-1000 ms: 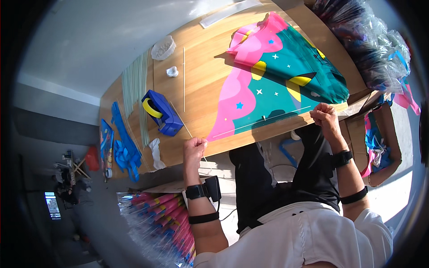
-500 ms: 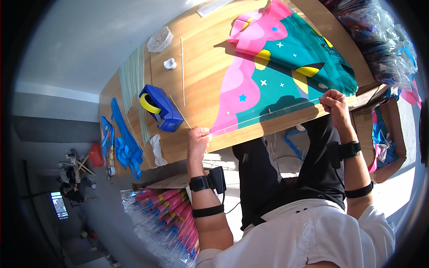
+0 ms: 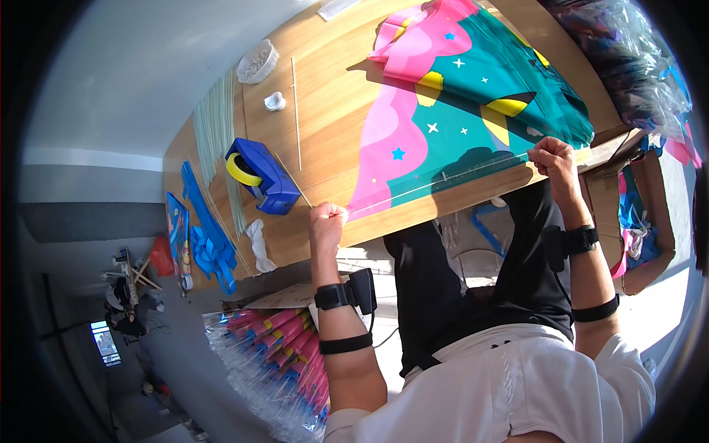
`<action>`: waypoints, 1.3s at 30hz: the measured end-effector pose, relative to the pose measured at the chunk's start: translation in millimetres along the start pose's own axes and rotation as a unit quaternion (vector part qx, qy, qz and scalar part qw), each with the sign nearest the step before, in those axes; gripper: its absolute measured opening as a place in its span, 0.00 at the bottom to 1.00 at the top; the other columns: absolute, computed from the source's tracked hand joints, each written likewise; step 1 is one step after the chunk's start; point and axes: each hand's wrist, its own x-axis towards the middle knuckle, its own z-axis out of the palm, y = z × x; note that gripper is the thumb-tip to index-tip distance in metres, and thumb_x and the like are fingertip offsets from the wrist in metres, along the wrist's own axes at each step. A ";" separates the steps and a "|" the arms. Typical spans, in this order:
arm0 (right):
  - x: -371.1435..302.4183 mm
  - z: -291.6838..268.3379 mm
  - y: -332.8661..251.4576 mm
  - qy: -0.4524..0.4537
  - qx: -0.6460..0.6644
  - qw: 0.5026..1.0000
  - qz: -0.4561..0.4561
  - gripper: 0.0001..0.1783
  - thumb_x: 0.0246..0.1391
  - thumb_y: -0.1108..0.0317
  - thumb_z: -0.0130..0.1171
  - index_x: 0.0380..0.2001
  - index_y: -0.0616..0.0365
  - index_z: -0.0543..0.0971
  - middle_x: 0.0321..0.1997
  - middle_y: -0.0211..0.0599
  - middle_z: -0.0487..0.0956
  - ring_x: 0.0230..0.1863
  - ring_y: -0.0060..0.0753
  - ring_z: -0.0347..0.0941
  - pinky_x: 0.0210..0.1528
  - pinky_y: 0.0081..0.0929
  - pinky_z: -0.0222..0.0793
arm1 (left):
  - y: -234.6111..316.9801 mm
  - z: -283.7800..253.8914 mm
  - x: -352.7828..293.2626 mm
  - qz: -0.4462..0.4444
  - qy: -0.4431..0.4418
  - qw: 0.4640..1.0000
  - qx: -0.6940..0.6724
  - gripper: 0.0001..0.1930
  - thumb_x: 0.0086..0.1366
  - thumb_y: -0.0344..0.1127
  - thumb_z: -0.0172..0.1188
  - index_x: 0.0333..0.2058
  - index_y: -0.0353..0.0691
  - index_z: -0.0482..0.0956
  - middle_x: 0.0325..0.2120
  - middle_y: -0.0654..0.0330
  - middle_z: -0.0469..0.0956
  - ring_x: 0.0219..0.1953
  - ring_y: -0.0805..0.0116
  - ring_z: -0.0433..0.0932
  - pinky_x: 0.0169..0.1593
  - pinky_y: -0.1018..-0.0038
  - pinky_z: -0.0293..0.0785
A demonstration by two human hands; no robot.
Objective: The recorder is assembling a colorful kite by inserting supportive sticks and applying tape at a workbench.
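Note:
A printed fabric sheet (image 3: pixel 413 159) in green, pink and yellow lies at the table's near edge, its far part folded and rumpled. A thin pale strip (image 3: pixel 413 189) runs along its near edge between my hands; whether it is tape or a rod I cannot tell. My left hand (image 3: pixel 326 225) is closed at the sheet's near left corner, on the strip's left end. My right hand (image 3: pixel 554 157) pinches the strip's other end at the right. A thin stick (image 3: pixel 294 179) slants from the blue tape dispenser (image 3: pixel 264 177) toward my left fist.
On the wooden table (image 3: pixel 332 96) stand a white bowl (image 3: pixel 258 63) and a small white lump (image 3: pixel 275 102). Pale rods (image 3: pixel 214 125) and blue ribbon strips (image 3: pixel 210 247) lie left. Plastic-wrapped bundles (image 3: pixel 628 66) are far right, an open carton (image 3: pixel 653 244) below them, more wrapped bundles (image 3: pixel 273 354) lower left.
Both hands keep their grip, with the right one very slightly higher in the picture. The view has shifted a little; the sheet lies as before.

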 end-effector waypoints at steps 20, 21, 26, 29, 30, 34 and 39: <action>6.0 -0.1 13.0 0.041 -0.110 0.992 -0.049 0.08 0.44 0.72 0.64 0.19 0.60 0.75 0.16 0.22 0.70 0.20 0.11 0.60 0.23 0.16 0.55 | -23.1 9.0 13.8 0.007 0.054 0.995 0.088 0.06 0.46 0.24 0.65 0.25 0.32 0.78 0.22 0.53 0.79 0.25 0.66 0.78 0.32 0.74 0.73; 5.8 4.4 12.2 0.044 -0.128 0.989 -0.051 0.08 0.44 0.72 0.64 0.19 0.61 0.75 0.17 0.22 0.71 0.20 0.12 0.61 0.23 0.16 0.56 | -28.9 6.2 13.4 0.013 0.054 0.995 0.081 0.06 0.46 0.23 0.65 0.25 0.31 0.78 0.22 0.53 0.79 0.25 0.67 0.78 0.32 0.74 0.73; 5.1 2.0 15.6 0.080 -0.206 0.973 -0.065 0.08 0.42 0.71 0.65 0.20 0.63 0.76 0.16 0.30 0.73 0.19 0.18 0.65 0.24 0.21 0.62 | -10.2 10.3 5.2 -0.002 0.032 0.999 0.022 0.05 0.47 0.19 0.63 0.24 0.31 0.77 0.20 0.59 0.77 0.25 0.74 0.74 0.31 0.77 0.71; 6.4 4.2 20.0 0.099 -0.225 0.967 -0.067 0.08 0.39 0.71 0.65 0.19 0.63 0.76 0.17 0.32 0.71 0.20 0.21 0.66 0.25 0.22 0.63 | -6.7 10.0 3.3 0.007 0.034 0.999 0.036 0.05 0.47 0.19 0.62 0.24 0.31 0.77 0.20 0.59 0.77 0.24 0.74 0.74 0.30 0.77 0.70; 5.6 3.6 21.7 0.110 -0.253 0.957 -0.091 0.08 0.39 0.70 0.65 0.19 0.62 0.76 0.21 0.34 0.70 0.23 0.25 0.67 0.27 0.24 0.64 | -5.2 11.3 2.8 0.009 0.030 0.999 0.024 0.05 0.47 0.19 0.62 0.24 0.31 0.77 0.20 0.59 0.76 0.24 0.74 0.73 0.30 0.77 0.70; 3.4 8.5 23.6 0.135 -0.300 0.936 -0.123 0.06 0.39 0.70 0.63 0.20 0.61 0.77 0.27 0.39 0.72 0.28 0.37 0.71 0.32 0.30 0.67 | -15.8 7.9 5.3 0.037 0.040 0.998 0.018 0.06 0.46 0.18 0.61 0.24 0.32 0.76 0.19 0.60 0.75 0.22 0.75 0.72 0.28 0.79 0.69; 0.9 7.9 20.9 0.138 -0.311 0.932 -0.127 0.05 0.39 0.71 0.63 0.21 0.62 0.78 0.25 0.41 0.72 0.30 0.40 0.72 0.33 0.32 0.68 | -16.9 10.5 4.3 0.053 0.039 0.998 0.001 0.06 0.46 0.18 0.61 0.23 0.33 0.75 0.20 0.61 0.75 0.22 0.75 0.72 0.28 0.79 0.69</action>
